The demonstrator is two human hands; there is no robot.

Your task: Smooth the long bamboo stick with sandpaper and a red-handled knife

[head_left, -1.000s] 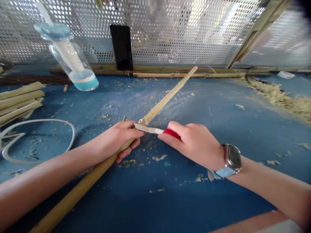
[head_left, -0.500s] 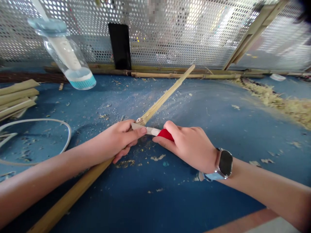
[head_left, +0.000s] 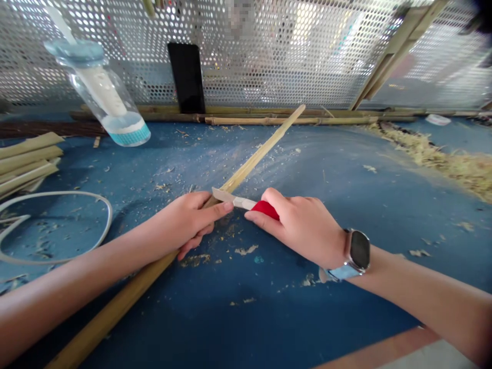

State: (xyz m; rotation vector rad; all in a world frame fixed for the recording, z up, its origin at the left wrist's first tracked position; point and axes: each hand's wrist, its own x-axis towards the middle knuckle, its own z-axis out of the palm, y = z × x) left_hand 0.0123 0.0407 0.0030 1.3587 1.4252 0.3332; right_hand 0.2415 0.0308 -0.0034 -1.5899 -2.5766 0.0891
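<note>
A long pale wooden stick [head_left: 265, 148] runs from the lower left up toward the back of the blue table. My left hand [head_left: 192, 218] is closed around its middle. In my right hand [head_left: 295, 218] is a red-handled knife [head_left: 243, 203], gripped by the handle. The blade lies across the stick just in front of my left fingers, and my left thumb rests against the blade. Beyond the blade the stick looks stripped and lighter; the part behind my left hand is browner.
Behind stand a clear bottle [head_left: 109, 105] with a blue lid and straw, and a black phone [head_left: 187, 77]. Bamboo poles [head_left: 269, 121] line the mesh screen [head_left: 269, 66]. At left are split strips [head_left: 28, 154] and a white cord loop [head_left: 109, 215]; at right, a shavings pile [head_left: 442, 161].
The knife blade has shifted slightly forward and right along the stick, with my right hand moving a little right. A curl or lump at the blade no longer shows. My left hand keeps its hold.
</note>
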